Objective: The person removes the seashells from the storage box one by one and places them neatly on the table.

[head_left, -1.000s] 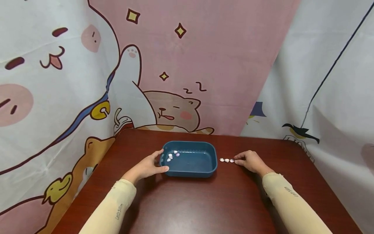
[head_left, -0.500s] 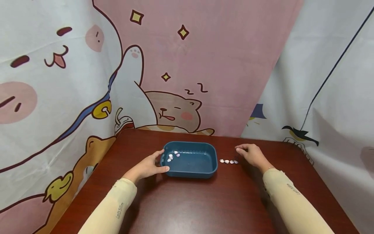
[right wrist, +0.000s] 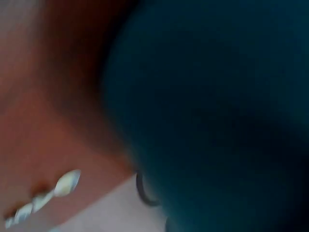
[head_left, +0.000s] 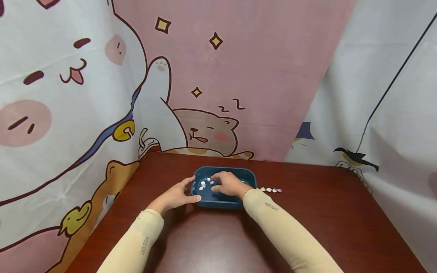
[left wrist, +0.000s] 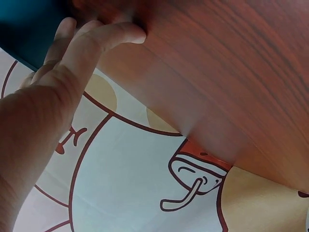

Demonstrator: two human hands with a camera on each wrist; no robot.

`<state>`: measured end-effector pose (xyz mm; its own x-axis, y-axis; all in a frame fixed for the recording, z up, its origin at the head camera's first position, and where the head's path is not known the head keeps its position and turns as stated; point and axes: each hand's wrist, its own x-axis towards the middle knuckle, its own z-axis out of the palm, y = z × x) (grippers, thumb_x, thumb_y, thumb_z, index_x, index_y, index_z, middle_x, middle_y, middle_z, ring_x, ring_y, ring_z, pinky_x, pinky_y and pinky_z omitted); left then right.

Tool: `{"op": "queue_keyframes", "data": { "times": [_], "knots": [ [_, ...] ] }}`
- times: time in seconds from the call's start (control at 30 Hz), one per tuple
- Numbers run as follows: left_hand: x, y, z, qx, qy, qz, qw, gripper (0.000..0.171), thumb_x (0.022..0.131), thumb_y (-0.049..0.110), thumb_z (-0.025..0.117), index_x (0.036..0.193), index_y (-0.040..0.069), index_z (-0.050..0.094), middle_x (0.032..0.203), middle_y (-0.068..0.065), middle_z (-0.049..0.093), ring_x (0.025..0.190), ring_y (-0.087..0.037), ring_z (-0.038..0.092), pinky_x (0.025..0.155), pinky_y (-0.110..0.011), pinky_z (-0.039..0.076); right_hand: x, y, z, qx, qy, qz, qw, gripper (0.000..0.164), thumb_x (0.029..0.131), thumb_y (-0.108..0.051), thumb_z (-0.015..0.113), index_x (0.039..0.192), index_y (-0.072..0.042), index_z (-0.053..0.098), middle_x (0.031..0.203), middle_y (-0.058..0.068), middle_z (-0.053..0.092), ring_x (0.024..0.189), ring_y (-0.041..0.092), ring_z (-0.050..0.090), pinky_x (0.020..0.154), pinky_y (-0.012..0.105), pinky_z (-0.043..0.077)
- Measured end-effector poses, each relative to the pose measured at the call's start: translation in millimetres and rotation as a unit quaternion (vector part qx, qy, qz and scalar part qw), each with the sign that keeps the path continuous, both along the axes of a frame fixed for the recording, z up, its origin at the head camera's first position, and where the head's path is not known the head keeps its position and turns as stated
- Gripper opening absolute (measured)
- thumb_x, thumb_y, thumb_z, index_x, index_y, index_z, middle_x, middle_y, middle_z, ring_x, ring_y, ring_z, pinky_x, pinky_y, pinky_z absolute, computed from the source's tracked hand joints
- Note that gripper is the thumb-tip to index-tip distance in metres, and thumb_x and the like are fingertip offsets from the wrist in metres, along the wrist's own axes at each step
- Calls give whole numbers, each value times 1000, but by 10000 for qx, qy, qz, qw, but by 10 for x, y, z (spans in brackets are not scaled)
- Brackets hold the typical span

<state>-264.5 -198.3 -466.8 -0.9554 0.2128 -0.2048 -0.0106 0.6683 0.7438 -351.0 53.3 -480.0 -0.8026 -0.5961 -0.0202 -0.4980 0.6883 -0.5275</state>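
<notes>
R hand (head_left: pixel 229 184) is down inside the blue tray (head_left: pixel 218 205), approx. half open: thumb & index apart w/ a gap betw. them, fingertips just beside the loose shells (head_left: pixel 203 184) at the tray's L end; reads as released. R wrist view is v. blurred, mostly tray wall, so finger detail n/a there. L hand (head_left: pixel 175 195) is spread wide at the tray's L end, thumb on the near rim, fingers by the far-L corner; touching, not clenched.

Row of 4 shells (head_left: pixel 268 190) sits on the tabletop (head_left: pixel 205 235), just R of tray, side by side.

Writing: both sleeves, L sleeve (head_left: pixel 129 244) & R sleeve (head_left: pixel 290 231), carry small dark print nr the cuff, looks like "Let's Slim". Backdrop (head_left: pixel 273 57) behind tray has two Z's over a sleeping bear (head_left: pixel 211 134).

Vs 0.5 s ago: R hand was over the tabletop R of tray, nr the shell row; now inside tray. L hand same spot on tray. Row count same, 4; 1 s ago R fingertips were at the row's R end.
</notes>
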Motion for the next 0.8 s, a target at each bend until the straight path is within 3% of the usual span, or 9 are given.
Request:
{"op": "queue_keyframes", "data": {
  "times": [0.17, 0.33, 0.57, 0.8],
  "knots": [
    [-15, 28, -45, 95, -25, 36, 9999, 96, 93, 44, 83, 170, 19, 30, 161, -25, 50, 143, -45, 57, 114, -63, 49, 65, -233, -200, 567, 686, -144, 9959, 40, 103, -24, 74, 141, -11, 70, 138, 15, 69, 131, 32, 65, 115, 50, 52],
    [-25, 11, -66, 112, 16, 111, 9999, 95, 93, 42, 84, 169, 20, 31, 161, -24, 51, 141, -44, 59, 114, -62, 51, 60, -280, -272, 548, 1188, -306, 9909, 28, 102, -19, 74, 129, -12, 78, 126, 11, 75, 120, 29, 70, 107, 47, 57],
    [-25, -25, -94, 42, 38, 138, 9999, 97, 92, 44, 84, 170, 21, 31, 161, -24, 51, 142, -44, 59, 114, -63, 50, 27, -301, -314, 511, 1215, -520, 9899, 24, 105, -19, 70, 126, -14, 80, 123, 6, 78, 118, 24, 72, 107, 46, 58],
    [5, -11, -78, 95, -3, 157, 9998, 96, 93, 43, 83, 170, 22, 30, 160, -25, 52, 142, -45, 59, 114, -65, 49, 34, -322, -310, 729, 1225, -737, 9870, 25, 102, -23, 74, 123, -13, 81, 115, 7, 77, 111, 25, 73, 103, 46, 59]
  ]
}}
